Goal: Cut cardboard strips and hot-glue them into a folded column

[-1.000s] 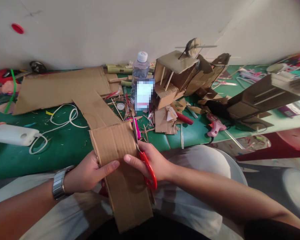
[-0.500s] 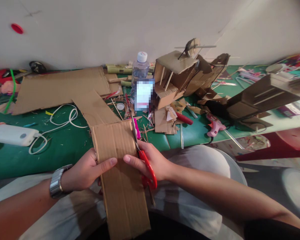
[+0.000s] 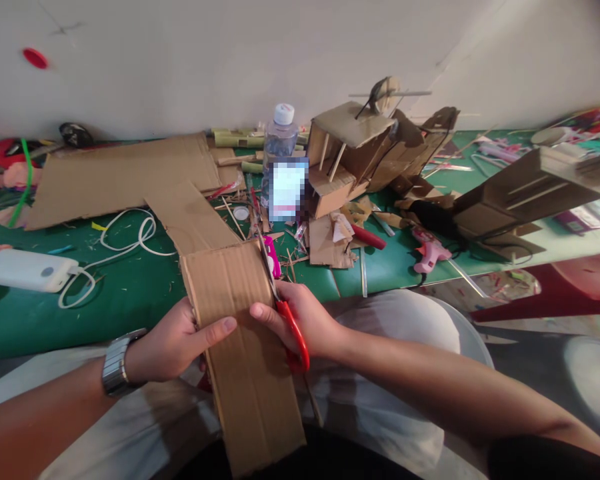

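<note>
A long strip of corrugated cardboard [image 3: 245, 373] lies across my lap, its far end at the table edge. My left hand [image 3: 173, 340] grips its left side, thumb on top and fingers hidden beneath. On the right side my right hand [image 3: 305, 320] holds red-handled scissors [image 3: 294, 333], the handle looped round the hand and the thumb resting near the strip's edge. The scissor blades point away from me along the strip's right edge. A thin sliver of cardboard hangs below the scissors. Another cardboard piece [image 3: 193, 217] lies just beyond the strip.
On the green table [image 3: 145, 313] lie a white power bank [image 3: 27, 270] with cable, a big cardboard sheet [image 3: 125, 167], and scraps. Farther back stand a bottle [image 3: 280, 140], a blurred phone [image 3: 289, 190] and a cardboard structure [image 3: 353, 123]. A pink glue gun [image 3: 429, 250] lies right.
The strip's near end has swung slightly to the right and up. The scissors have shifted a little up and left with my right hand; my left hand keeps its grip.
</note>
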### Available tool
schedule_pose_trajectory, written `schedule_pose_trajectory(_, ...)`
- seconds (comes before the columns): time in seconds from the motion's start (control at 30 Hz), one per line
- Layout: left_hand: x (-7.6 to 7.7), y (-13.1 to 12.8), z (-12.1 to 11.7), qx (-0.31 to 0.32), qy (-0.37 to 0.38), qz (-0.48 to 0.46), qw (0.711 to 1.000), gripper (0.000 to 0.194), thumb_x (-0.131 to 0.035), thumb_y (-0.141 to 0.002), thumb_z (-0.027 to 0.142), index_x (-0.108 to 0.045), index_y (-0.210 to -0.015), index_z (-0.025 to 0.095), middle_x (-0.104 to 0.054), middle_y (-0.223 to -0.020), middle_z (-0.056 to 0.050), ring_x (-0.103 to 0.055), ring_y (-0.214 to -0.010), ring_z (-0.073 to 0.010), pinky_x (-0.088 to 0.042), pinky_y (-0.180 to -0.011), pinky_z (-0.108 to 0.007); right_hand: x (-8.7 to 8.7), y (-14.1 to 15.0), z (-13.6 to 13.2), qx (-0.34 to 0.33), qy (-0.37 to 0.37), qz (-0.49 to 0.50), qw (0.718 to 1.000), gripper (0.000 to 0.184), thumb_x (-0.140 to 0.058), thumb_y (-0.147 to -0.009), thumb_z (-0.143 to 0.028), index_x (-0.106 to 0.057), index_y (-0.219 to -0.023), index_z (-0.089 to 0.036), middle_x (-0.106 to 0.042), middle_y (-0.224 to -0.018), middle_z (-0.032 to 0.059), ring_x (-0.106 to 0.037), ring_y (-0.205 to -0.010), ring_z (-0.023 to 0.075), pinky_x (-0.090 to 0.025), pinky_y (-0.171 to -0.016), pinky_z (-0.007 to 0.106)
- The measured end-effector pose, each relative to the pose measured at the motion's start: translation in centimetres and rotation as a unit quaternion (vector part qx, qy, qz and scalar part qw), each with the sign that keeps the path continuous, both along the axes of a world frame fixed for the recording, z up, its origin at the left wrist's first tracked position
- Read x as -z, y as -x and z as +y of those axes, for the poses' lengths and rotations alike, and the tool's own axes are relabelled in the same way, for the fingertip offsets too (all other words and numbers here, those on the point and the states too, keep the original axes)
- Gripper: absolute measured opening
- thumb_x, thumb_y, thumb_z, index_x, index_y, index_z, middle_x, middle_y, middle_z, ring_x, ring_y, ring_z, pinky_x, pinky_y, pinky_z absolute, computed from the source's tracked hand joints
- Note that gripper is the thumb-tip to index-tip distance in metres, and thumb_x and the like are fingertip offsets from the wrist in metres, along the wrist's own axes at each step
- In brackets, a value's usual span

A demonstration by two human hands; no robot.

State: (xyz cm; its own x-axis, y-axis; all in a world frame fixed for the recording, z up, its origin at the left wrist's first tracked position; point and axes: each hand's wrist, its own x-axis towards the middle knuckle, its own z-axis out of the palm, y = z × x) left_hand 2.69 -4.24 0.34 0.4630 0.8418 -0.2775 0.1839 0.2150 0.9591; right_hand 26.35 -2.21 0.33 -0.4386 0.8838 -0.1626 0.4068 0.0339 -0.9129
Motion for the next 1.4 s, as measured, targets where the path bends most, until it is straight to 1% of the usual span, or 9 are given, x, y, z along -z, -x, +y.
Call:
schedule_pose_trajectory(0.07,0.0,0.0,0.1,-0.004,-0.017,0.008,1.000,0.040,-0.067,-0.096,0.044,-0.071,-0.131,0.024,-0.081,-0.089,-0.005,-0.071,-0.062,-0.0181,-0.062,-0.062,-0.030,0.0,0.0,0.0,0.002,-0.002,-0.005,1.000,0.065,-0.067,-0.082,-0.079,-0.046,-0.068,-0.019,-0.044,-0.060,-0.0051,-0.037,-0.060,0.0097,-0.028,-0.051,0.023)
schedule_pose_trajectory(0.2,-0.1,-0.1,0.2,-0.010,-0.050,0.013,0.999,0.039,-0.068,-0.096,0.043,-0.073,-0.127,0.022,-0.080,-0.111,-0.010,-0.076,-0.095,-0.0264,-0.065,-0.080,-0.035,-0.1,-0.1,0.1,0.002,0.016,-0.002,1.000,0.069,-0.064,-0.080,-0.084,-0.048,-0.069,-0.018,-0.045,-0.061,-0.0043,-0.038,-0.061,0.0104,-0.028,-0.051,0.023)
schedule_pose_trajectory(0.4,-0.2,0.0,-0.2,-0.021,-0.014,0.002,1.000,0.040,-0.068,-0.096,0.044,-0.072,-0.131,0.027,-0.081,-0.095,-0.006,-0.076,-0.081,-0.0247,-0.066,-0.072,-0.035,-0.1,-0.2,0.1,-0.004,0.046,0.031,0.998,0.067,-0.066,-0.080,-0.082,-0.049,-0.070,-0.019,-0.044,-0.062,-0.0036,-0.039,-0.063,0.0114,-0.027,-0.052,0.023)
schedule_pose_trajectory(0.53,-0.4,-0.1,-0.1,0.002,-0.030,-0.009,1.000,0.038,-0.067,-0.096,0.042,-0.072,-0.130,0.025,-0.080,-0.114,-0.009,-0.077,-0.097,-0.0275,-0.065,-0.085,-0.040,-0.1,-0.3,0.0,-0.015,0.047,0.051,0.997,0.061,-0.066,-0.086,-0.076,-0.049,-0.073,-0.019,-0.046,-0.064,-0.0037,-0.041,-0.062,0.0111,-0.030,-0.052,0.023)
schedule_pose_trajectory(0.63,-0.5,-0.4,-0.1,0.020,-0.046,-0.016,0.999,0.036,-0.067,-0.096,0.039,-0.072,-0.128,0.023,-0.080,-0.113,-0.010,-0.075,-0.103,-0.0281,-0.062,-0.098,-0.046,-0.1,-0.4,-0.1,-0.015,0.025,0.043,0.999,0.057,-0.063,-0.091,-0.072,-0.047,-0.073,-0.020,-0.046,-0.061,-0.0042,-0.041,-0.059,0.0110,-0.030,-0.052,0.023)
schedule_pose_trajectory(0.83,-0.4,-0.4,-0.3,0.025,-0.040,-0.012,0.999,0.035,-0.067,-0.097,0.039,-0.072,-0.128,0.024,-0.080,-0.106,-0.009,-0.075,-0.097,-0.0263,-0.061,-0.099,-0.047,-0.1,-0.4,0.2,-0.004,0.010,0.024,1.000,0.059,-0.065,-0.089,-0.072,-0.045,-0.071,-0.020,-0.043,-0.062,-0.0049,-0.038,-0.059,0.0102,-0.029,-0.052,0.023)
schedule_pose_trajectory(0.97,-0.2,-0.4,-0.3,0.025,-0.036,-0.019,0.999,0.039,-0.067,-0.097,0.040,-0.070,-0.132,0.023,-0.078,-0.120,-0.011,-0.075,-0.105,-0.0277,-0.062,-0.096,-0.044,0.0,-0.4,0.3,0.005,0.028,0.042,0.999,0.062,-0.068,-0.083,-0.077,-0.049,-0.072,-0.019,-0.044,-0.063,-0.0041,-0.039,-0.062,0.0110,-0.029,-0.053,0.023)
schedule_pose_trajectory(1.17,-0.2,-0.3,-0.1,0.026,-0.016,-0.043,0.999,0.041,-0.067,-0.097,0.040,-0.070,-0.135,0.026,-0.075,-0.132,-0.011,-0.073,-0.115,-0.0295,-0.061,-0.101,-0.045,-0.3,-0.3,0.4,0.011,0.069,0.099,0.993,0.062,-0.071,-0.079,-0.078,-0.055,-0.076,-0.018,-0.051,-0.067,-0.0023,-0.048,-0.064,0.0128,-0.039,-0.056,0.024)
schedule_pose_trajectory(1.4,-0.5,0.5,0.4,-0.054,0.000,-0.034,0.998,0.042,-0.073,-0.091,0.048,-0.075,-0.126,0.023,-0.078,-0.127,-0.010,-0.074,-0.114,-0.0334,-0.063,-0.097,-0.044,-0.5,-0.4,1.3,0.071,0.129,0.195,0.970,0.063,-0.063,-0.082,-0.084,-0.050,-0.078,-0.022,-0.050,-0.052,-0.0067,-0.051,-0.042,0.0118,-0.042,-0.040,0.023)
